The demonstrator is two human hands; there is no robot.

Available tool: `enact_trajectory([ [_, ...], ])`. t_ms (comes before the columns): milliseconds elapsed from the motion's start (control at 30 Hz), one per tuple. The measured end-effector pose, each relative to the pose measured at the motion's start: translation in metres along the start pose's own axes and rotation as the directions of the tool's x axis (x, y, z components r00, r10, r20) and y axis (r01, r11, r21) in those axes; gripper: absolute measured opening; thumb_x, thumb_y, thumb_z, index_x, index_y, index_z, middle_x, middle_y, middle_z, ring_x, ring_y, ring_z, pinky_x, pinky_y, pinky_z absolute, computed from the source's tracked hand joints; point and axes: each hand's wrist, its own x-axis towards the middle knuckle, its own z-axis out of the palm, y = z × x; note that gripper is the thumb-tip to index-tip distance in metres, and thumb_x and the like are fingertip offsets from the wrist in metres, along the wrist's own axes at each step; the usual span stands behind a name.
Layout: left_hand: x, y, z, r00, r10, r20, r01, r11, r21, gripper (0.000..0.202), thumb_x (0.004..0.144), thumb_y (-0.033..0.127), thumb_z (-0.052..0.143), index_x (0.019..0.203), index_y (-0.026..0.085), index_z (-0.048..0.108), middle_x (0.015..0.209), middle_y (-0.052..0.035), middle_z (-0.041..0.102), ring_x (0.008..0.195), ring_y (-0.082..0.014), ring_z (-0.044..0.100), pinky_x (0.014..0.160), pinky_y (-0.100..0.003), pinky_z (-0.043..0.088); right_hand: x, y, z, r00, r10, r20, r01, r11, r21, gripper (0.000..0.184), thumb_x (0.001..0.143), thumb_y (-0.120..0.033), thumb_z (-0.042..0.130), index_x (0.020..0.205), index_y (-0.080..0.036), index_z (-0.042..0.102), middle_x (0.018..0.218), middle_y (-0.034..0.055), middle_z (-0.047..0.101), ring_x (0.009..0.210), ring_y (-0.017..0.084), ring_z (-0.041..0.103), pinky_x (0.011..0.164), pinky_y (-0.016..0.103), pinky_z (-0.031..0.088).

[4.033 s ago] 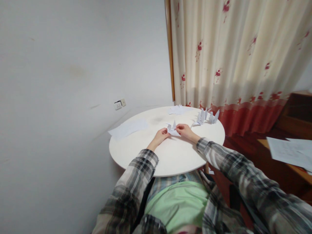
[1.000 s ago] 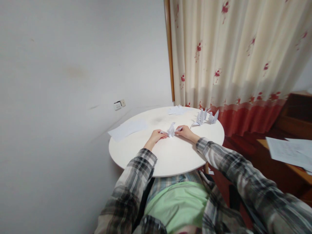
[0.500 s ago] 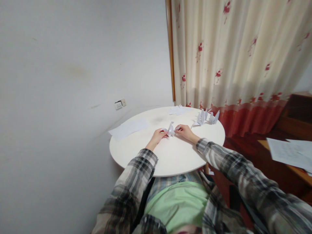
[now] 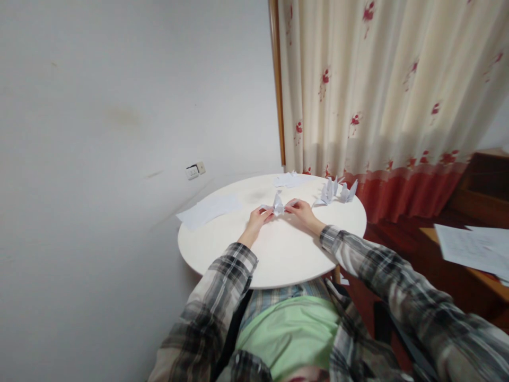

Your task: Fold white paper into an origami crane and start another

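Note:
A white folded paper crane (image 4: 278, 205) is between my two hands, over the middle of the round white table (image 4: 274, 254). My left hand (image 4: 257, 218) pinches its left wing. On the other side my right hand (image 4: 301, 212) pinches the right wing. The crane's body stands upright, with a folded tip pointing up. Fingertips partly cover the wings where they grip. Several more paper cranes (image 4: 329, 192) stand together at the table's back right, beyond my right hand.
Blank white paper (image 4: 212, 209) lies at the table's left side. More paper pieces (image 4: 292, 180) rest at the far edge. A wall with a socket (image 4: 192, 172) rises on the left, and a flowered curtain (image 4: 377, 106) hangs behind. Printed sheets (image 4: 469, 246) lie on a wooden surface at right.
The crane has tilted slightly between my hands, its upper tip shifting a little left and up. Both hands keep their pinch on the wings.

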Motion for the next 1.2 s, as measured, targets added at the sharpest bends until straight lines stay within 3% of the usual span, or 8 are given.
enact_trajectory([
  [133, 0.001, 0.001, -0.001, 0.999, -0.028, 0.026, 0.024, 0.989, 0.146, 0.036, 0.054, 0.036, 0.073, 0.078, 0.012, 0.063, 0.074, -0.0032, 0.063, 0.063, -0.0101, 0.055, 0.056, -0.021, 0.04, 0.001, 0.006, -0.002, 1.0, -0.015, 0.007, 0.015, 0.996, -0.083, 0.021, 0.062, -0.035, 0.062, 0.068, -0.016, 0.057, 0.064, 0.0007, 0.06, 0.06, 0.013, 0.054, 0.06, 0.026, 0.044],
  [233, 0.001, 0.0, -0.002, 0.999, -0.019, 0.046, 0.008, 0.975, 0.222, 0.036, 0.056, 0.038, 0.071, 0.081, 0.013, 0.063, 0.071, -0.0025, 0.062, 0.059, -0.0091, 0.052, 0.053, -0.02, 0.037, 0.0, 0.006, -0.001, 0.998, -0.043, 0.043, 0.047, 0.994, -0.102, 0.021, 0.063, -0.034, 0.06, 0.075, -0.017, 0.057, 0.071, 0.0006, 0.061, 0.063, 0.012, 0.054, 0.061, 0.025, 0.044],
  [500, 0.001, 0.0, -0.001, 1.0, -0.013, 0.023, 0.009, 0.986, 0.168, 0.035, 0.055, 0.034, 0.072, 0.081, 0.012, 0.061, 0.077, -0.0039, 0.062, 0.064, -0.0108, 0.055, 0.061, -0.023, 0.041, 0.001, 0.004, -0.003, 0.999, -0.021, 0.029, 0.023, 0.995, -0.098, 0.013, 0.062, -0.022, 0.049, 0.073, -0.018, 0.057, 0.074, 0.0005, 0.059, 0.071, 0.014, 0.053, 0.068, 0.027, 0.043],
  [733, 0.0, 0.001, 0.002, 0.999, -0.007, 0.037, 0.002, 0.988, 0.152, 0.036, 0.054, 0.035, 0.073, 0.078, 0.012, 0.06, 0.077, -0.0042, 0.063, 0.067, -0.0118, 0.056, 0.065, -0.025, 0.043, 0.0, -0.001, -0.001, 0.995, 0.098, 0.02, -0.099, 0.993, 0.058, 0.014, 0.065, -0.026, 0.045, 0.073, -0.019, 0.054, 0.073, 0.0001, 0.057, 0.07, 0.014, 0.053, 0.065, 0.025, 0.043],
  [1033, 0.002, -0.001, 0.003, 0.998, 0.017, 0.055, -0.026, 0.985, 0.169, 0.042, 0.051, 0.038, 0.074, 0.081, 0.011, 0.061, 0.077, -0.0053, 0.063, 0.065, -0.0125, 0.055, 0.064, -0.026, 0.043, -0.001, -0.001, 0.0, 0.992, 0.104, 0.071, -0.103, 0.995, -0.017, 0.014, 0.066, -0.029, 0.046, 0.073, -0.02, 0.053, 0.073, 0.0003, 0.057, 0.07, 0.014, 0.053, 0.062, 0.024, 0.043],
  [1100, 0.002, 0.001, 0.002, 0.999, 0.038, 0.03, -0.043, 0.98, 0.195, 0.042, 0.054, 0.044, 0.071, 0.079, 0.012, 0.061, 0.077, -0.0059, 0.063, 0.067, -0.0135, 0.056, 0.063, -0.025, 0.042, -0.001, -0.002, 0.0, 0.996, 0.071, 0.049, -0.068, 0.997, -0.044, 0.014, 0.067, -0.03, 0.047, 0.074, -0.02, 0.054, 0.073, 0.0008, 0.058, 0.07, 0.014, 0.053, 0.064, 0.025, 0.043],
  [1200, 0.003, 0.005, -0.002, 0.991, 0.096, -0.093, -0.071, 0.969, 0.237, 0.046, 0.066, 0.058, 0.055, 0.078, 0.013, 0.06, 0.081, -0.0078, 0.063, 0.071, -0.0153, 0.056, 0.058, -0.024, 0.04, -0.002, -0.005, -0.001, 1.0, 0.005, 0.019, -0.003, 0.996, -0.091, 0.017, 0.066, -0.034, 0.054, 0.072, -0.018, 0.056, 0.072, 0.0017, 0.06, 0.069, 0.014, 0.054, 0.068, 0.026, 0.043],
])
